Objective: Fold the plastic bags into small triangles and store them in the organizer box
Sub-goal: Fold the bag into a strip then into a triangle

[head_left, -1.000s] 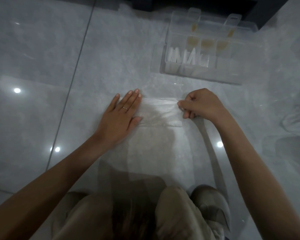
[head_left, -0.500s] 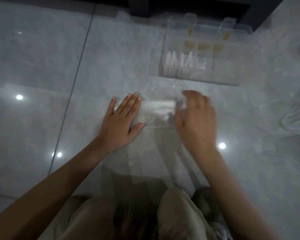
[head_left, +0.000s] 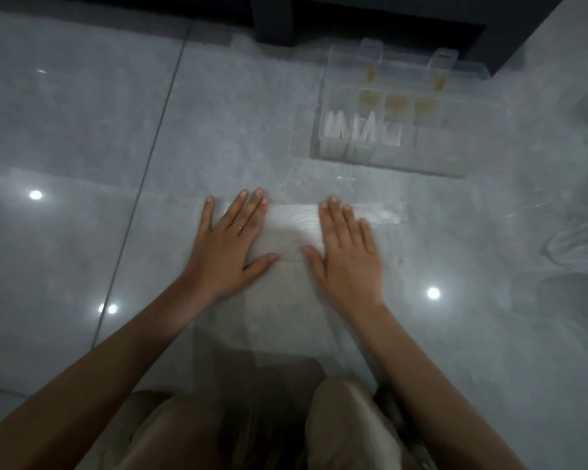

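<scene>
Plastic bag (head_left: 291,228) flat on the shiny grey floor tile (head_left: 82,130), doubled over into a whitish strip at its far end. Had the left hand (head_left: 230,252) (thin ring (head_left: 237,226) on it) and the right hand (head_left: 345,262) both spread palm-down on that strip, fingers straight, pressing rather than gripping, thumbs pointing at each other. Spotted the clear organizer box (head_left: 455,154) lying open further back on the right, apart from the bag, with white folded triangles (head_left: 360,130) standing in its front-left compartments.

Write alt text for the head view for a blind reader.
A left hand and a right hand press flat on a partly folded plastic bag on a grey tiled floor. Beyond them, a clear organizer box holds white folded bags.
</scene>
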A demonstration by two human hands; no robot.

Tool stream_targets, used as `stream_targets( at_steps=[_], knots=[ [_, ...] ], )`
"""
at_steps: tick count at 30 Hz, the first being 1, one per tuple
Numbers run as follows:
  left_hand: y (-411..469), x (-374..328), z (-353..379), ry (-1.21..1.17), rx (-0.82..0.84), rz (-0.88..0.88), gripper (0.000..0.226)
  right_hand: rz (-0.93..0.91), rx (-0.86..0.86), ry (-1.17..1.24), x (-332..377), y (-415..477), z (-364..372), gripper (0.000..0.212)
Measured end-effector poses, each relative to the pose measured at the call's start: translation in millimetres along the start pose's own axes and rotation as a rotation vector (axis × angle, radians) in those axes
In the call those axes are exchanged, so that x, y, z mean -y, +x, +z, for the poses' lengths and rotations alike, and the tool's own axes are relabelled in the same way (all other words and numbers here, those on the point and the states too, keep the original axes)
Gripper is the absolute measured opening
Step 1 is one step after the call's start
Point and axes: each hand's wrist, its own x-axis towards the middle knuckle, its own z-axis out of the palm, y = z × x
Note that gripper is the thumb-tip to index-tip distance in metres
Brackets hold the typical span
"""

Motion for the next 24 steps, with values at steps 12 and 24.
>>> stream_targets(
  at_steps=[12,24],
  knots=[
    [-19,20,-15,-0.059,-0.123,0.155,0.083,0.222,-0.151,0.033,-40,-24,-32,0.11],
    [-10,-5,-27,-0.072,-0.291,0.378,0.007,-0.319,-0.3,0.316,-12,-9,-15,0.024]
  ],
)
